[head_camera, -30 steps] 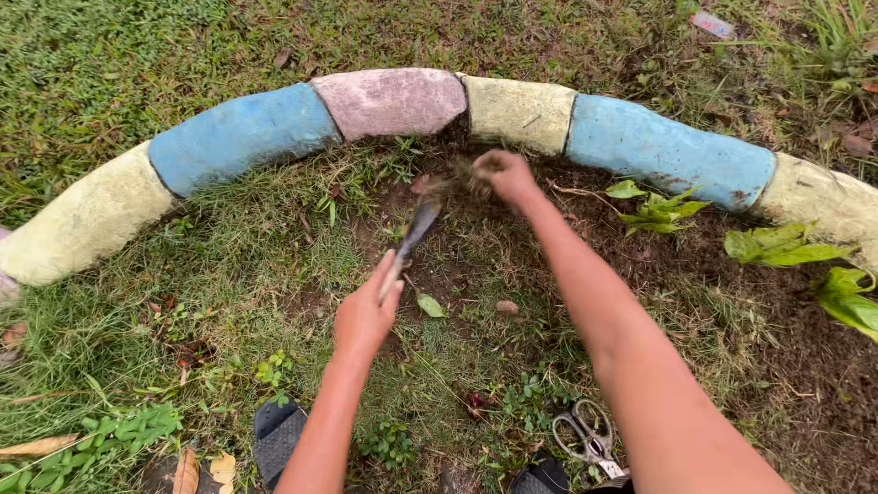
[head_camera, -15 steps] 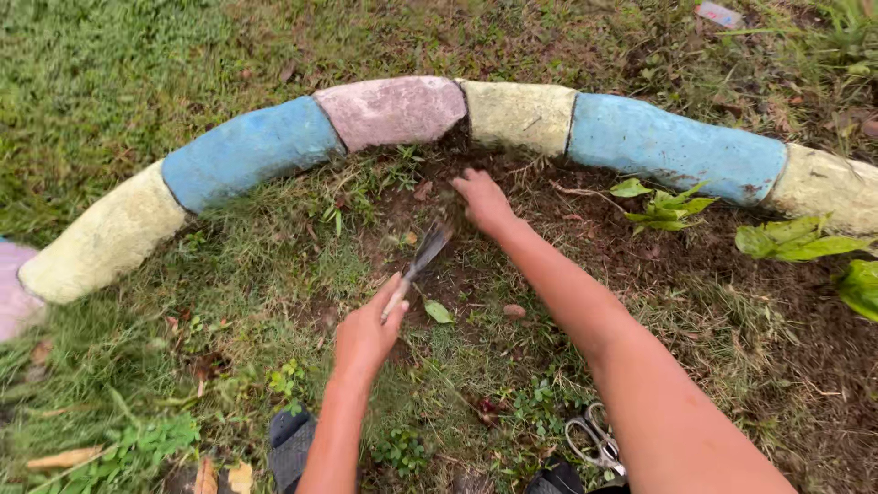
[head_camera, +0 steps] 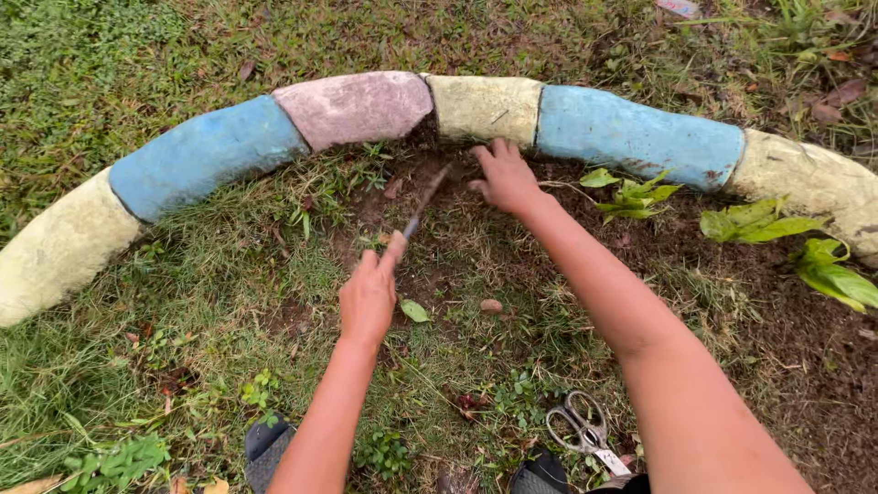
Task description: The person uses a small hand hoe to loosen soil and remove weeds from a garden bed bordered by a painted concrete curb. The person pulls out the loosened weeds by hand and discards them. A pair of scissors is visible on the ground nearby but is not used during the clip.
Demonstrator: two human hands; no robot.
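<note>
Blade [head_camera: 422,203] motion-blurred, scissors [head_camera: 582,430] partly hidden, curved border [head_camera: 210,151] ends cut off

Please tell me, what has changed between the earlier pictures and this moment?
The right hand moved from gripping something near the pink stone to lying open on the soil by the yellow stone. The left hand keeps its grip on the small blade tool, whose tip has swung toward the border. The scissors stayed in the grass.

Curved painted stone border [head_camera: 357,105] (blue, pink, yellow), scissors [head_camera: 581,430] on grass, leafy seedlings [head_camera: 631,194]
</note>
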